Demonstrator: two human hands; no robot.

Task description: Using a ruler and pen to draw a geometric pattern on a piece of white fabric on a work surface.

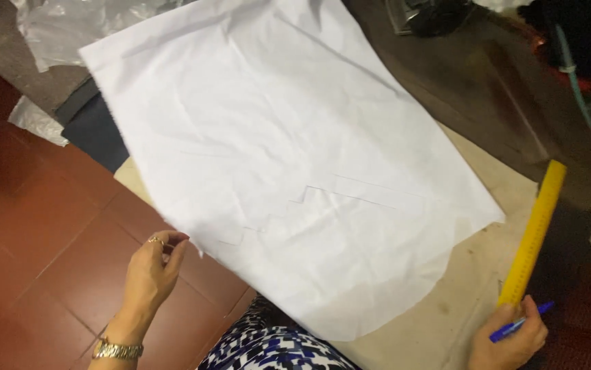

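White cloth (288, 157) — right hand (511, 342) cropped, gripping ruler (534, 233)

Gold wristwatch (117, 350), finger ring (156, 240), blue-white patterned garment (268, 346)

Below you lies a floor of red-brown tiles (49, 247) with a pale tabletop (473, 274) edging it, a dark brown surface (487, 89) beyond, and crumpled clear plastic (69, 27) over what may be grey carpet at top left.

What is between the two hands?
In the head view, the curved lower edge of the white cloth and a patterned lap lie between the left hand and the right hand.
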